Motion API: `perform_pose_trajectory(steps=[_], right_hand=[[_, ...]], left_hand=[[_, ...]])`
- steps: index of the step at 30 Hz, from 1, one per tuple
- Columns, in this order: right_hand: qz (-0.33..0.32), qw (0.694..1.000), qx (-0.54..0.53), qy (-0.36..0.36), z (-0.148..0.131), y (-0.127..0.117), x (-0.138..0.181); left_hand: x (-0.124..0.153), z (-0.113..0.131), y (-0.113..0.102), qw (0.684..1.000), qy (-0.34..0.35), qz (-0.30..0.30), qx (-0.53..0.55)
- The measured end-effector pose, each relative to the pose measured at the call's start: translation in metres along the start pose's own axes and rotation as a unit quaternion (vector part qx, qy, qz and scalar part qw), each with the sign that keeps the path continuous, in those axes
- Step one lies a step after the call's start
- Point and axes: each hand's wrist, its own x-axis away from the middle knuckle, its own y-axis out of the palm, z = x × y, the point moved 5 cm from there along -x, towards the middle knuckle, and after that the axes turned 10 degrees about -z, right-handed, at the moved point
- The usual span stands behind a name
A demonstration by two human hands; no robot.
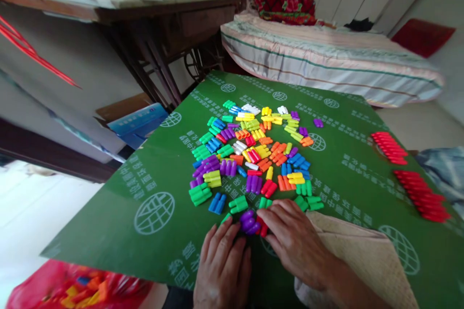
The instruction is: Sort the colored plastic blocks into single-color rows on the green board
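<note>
A heap of several small plastic pieces in many colours lies in the middle of a green board. My left hand rests flat on the board's near edge, fingers stretched out toward a purple piece. My right hand lies beside it, fingers extended and touching the purple piece and a red piece. Two rows of joined red pieces lie at the board's right side.
A beige cloth lies under my right forearm. A red bag of coloured pieces sits at the lower left. A dark wooden table stands at the back left, a striped mattress behind the board.
</note>
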Motion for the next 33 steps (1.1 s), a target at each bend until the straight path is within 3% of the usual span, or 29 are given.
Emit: perform_pose_trajectory(steps=[11, 18, 20, 23, 26, 29, 33], right_hand=[[0.080, 0.997, 0.014, 0.001, 0.000, 0.006, 0.007], [0.180, 0.974, -0.129, -0.038, 0.017, -0.020, 0.008], [0.217, 0.959, -0.179, -0.018, 0.027, -0.024, 0.009], [0.266, 0.917, -0.283, 0.087, 0.048, -0.023, 0.013], [0.294, 0.835, -0.422, 0.197, 0.064, -0.015, 0.019], [0.292, 0.761, -0.531, 0.232, 0.067, -0.005, 0.019], [0.285, 0.704, -0.601, 0.249, 0.065, 0.006, 0.016]], left_hand=[[-0.006, 0.008, -0.003, 0.999, 0.000, -0.013, -0.044], [-0.005, 0.007, -0.008, 0.999, -0.003, -0.011, -0.030], [-0.009, 0.008, -0.010, 1.000, -0.007, -0.008, -0.019], [-0.020, 0.012, -0.012, 1.000, -0.014, -0.007, 0.025], [-0.036, 0.016, -0.010, 0.993, -0.039, -0.009, 0.111], [-0.051, 0.015, -0.002, 0.974, -0.094, -0.027, 0.206], [-0.064, 0.010, 0.014, 0.936, -0.152, -0.063, 0.310]])
